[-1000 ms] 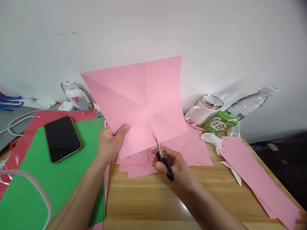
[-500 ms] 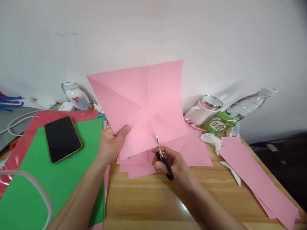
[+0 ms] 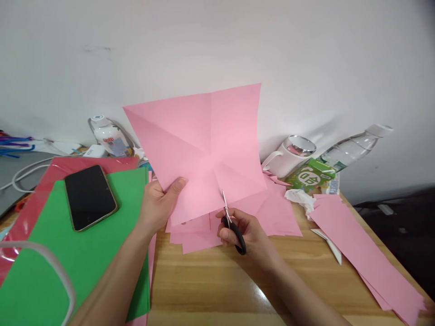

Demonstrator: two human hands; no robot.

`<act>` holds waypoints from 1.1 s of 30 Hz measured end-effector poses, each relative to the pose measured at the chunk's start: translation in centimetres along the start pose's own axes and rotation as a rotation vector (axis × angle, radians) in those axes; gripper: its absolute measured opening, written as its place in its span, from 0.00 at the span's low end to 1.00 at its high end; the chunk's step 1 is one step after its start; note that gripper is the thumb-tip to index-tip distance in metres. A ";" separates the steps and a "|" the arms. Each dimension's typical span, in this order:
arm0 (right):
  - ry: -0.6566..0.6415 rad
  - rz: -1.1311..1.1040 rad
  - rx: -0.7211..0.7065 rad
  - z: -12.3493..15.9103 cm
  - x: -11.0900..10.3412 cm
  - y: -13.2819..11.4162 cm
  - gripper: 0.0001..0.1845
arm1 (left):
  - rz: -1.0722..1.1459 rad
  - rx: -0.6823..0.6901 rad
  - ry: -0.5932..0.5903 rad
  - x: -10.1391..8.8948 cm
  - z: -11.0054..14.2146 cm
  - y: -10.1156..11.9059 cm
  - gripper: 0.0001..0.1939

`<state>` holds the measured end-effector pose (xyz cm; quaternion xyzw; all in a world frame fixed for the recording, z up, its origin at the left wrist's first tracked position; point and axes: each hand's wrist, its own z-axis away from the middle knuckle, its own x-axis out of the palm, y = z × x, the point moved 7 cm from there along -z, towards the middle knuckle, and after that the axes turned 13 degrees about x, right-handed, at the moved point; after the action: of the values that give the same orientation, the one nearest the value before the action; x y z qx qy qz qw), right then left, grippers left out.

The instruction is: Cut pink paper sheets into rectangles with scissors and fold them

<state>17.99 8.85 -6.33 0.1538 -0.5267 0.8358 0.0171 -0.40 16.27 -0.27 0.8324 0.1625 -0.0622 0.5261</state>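
Pink sheet (image 3: 190,145) above wooden desk (image 3: 204,290)

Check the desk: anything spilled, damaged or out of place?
No spill shows. A crumpled tissue sits by the far end of the pink strips, bunched up and untidy. The pink sheet in the left hand has creases, but they look like fold lines, not damage.

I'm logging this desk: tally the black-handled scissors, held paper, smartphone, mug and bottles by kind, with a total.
Black-handled scissors: 1
Held pink sheet: 1
Smartphone: 1
Handled mug: 1
Capped bottles: 2
Total: 6
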 end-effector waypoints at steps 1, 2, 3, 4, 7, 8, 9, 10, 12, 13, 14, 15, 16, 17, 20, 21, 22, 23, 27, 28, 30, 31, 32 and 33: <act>0.005 0.008 -0.001 0.0 -0.1 -0.1 0.16 | -0.003 -0.005 -0.008 0.0 0.0 0.0 0.15; 0.011 0.023 -0.004 0.0 -0.1 -0.1 0.17 | -0.006 -0.009 -0.018 0.1 0.0 0.1 0.15; 0.018 0.040 -0.011 0.0 -0.2 -0.3 0.17 | -0.008 -0.011 -0.029 0.2 0.0 0.1 0.15; 0.024 0.056 -0.018 0.0 -0.2 -0.4 0.17 | -0.012 -0.011 -0.039 0.2 0.0 0.2 0.15; 0.024 0.065 -0.029 0.0 -0.3 -0.6 0.16 | -0.017 -0.008 -0.054 0.3 0.0 0.3 0.15; 0.022 0.060 -0.029 0.0 -0.3 -0.6 0.16 | -0.021 -0.012 -0.055 0.4 0.1 0.3 0.15; 0.021 0.058 -0.028 0.0 -0.2 -0.6 0.16 | -0.021 -0.018 -0.056 0.4 0.1 0.3 0.15; 0.026 0.058 -0.027 0.0 -0.2 -0.6 0.16 | -0.020 -0.022 -0.054 0.4 0.1 0.3 0.15; 0.044 0.062 -0.021 0.1 -0.2 -0.7 0.16 | -0.014 -0.028 -0.047 0.3 0.2 0.3 0.15; 0.056 0.060 -0.016 0.2 -0.2 -0.8 0.16 | -0.011 -0.032 -0.043 0.3 0.2 0.3 0.15; 0.066 0.056 -0.009 0.2 -0.2 -0.8 0.15 | -0.008 -0.035 -0.041 0.3 0.2 0.4 0.15; 0.073 0.047 -0.002 0.3 -0.1 -0.8 0.15 | -0.005 -0.038 -0.038 0.3 0.2 0.4 0.14; 0.074 0.037 0.004 0.3 -0.1 -0.8 0.14 | 0.000 -0.041 -0.039 0.4 0.2 0.4 0.14; 0.067 0.025 0.010 0.3 0.0 -0.8 0.14 | 0.008 -0.042 -0.038 0.4 0.2 0.4 0.14; 0.045 -0.004 0.018 0.3 0.2 -0.7 0.13 | 0.024 -0.044 -0.032 0.4 0.2 0.2 0.14; 0.045 -0.010 0.020 0.3 0.2 -0.7 0.14 | 0.024 -0.047 -0.029 0.4 0.3 0.1 0.14; 0.048 -0.014 0.020 0.3 0.2 -0.6 0.14 | 0.024 -0.050 -0.027 0.3 0.3 0.0 0.14; 0.051 -0.015 0.019 0.3 0.2 -0.7 0.14 | 0.024 -0.051 -0.026 0.3 0.3 0.0 0.15; 0.046 -0.021 0.013 0.3 0.2 -0.7 0.15 | 0.008 -0.042 -0.016 0.3 0.2 0.1 0.14; 0.045 -0.020 0.012 0.3 0.2 -0.7 0.15 | 0.005 -0.042 -0.014 0.3 0.2 0.2 0.15; 0.039 -0.013 0.013 0.2 0.1 -0.5 0.15 | 0.010 -0.045 -0.013 0.3 0.2 0.2 0.15; 0.035 -0.010 0.011 0.2 0.1 -0.5 0.14 | 0.017 -0.045 -0.016 0.4 0.2 0.2 0.15; 0.032 -0.008 0.006 0.2 0.0 -0.4 0.14 | 0.024 -0.042 -0.016 0.4 0.2 0.3 0.14; 0.030 -0.006 0.001 0.1 0.0 -0.3 0.14 | 0.029 -0.041 -0.018 0.4 0.2 0.3 0.14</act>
<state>18.12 8.89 -6.01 0.1427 -0.5255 0.8383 0.0276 0.07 16.11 -0.23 0.8233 0.1469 -0.0586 0.5452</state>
